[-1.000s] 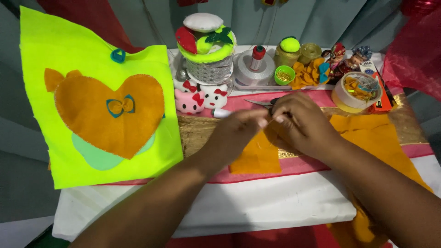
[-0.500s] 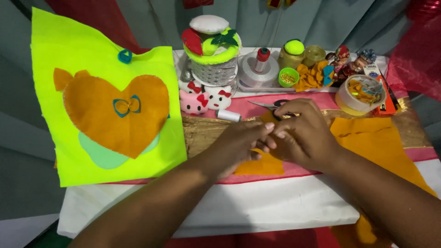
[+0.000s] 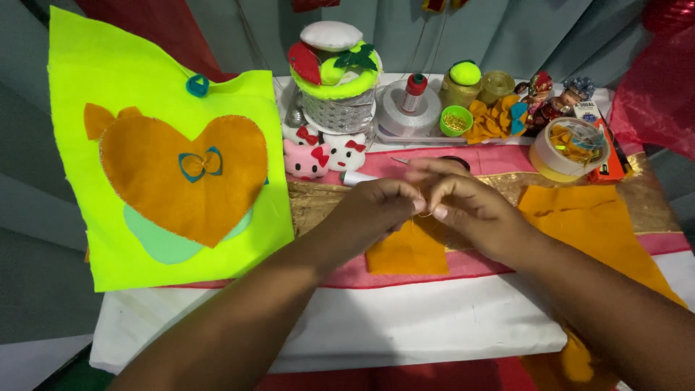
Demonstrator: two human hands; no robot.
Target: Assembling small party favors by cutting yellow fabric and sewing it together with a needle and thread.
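Orange felt piece lies on the bench under my hands; left hand and right hand pinch a thin thread together; I judge threading, needing steady fingertips.

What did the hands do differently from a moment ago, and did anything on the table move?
The left hand and right hand have lifted a little off the small orange felt piece, fingertips pinched together, so more felt shows. What they pinch is too small to tell. The yellow-green cloth with the orange heart and the tape roll stayed put.
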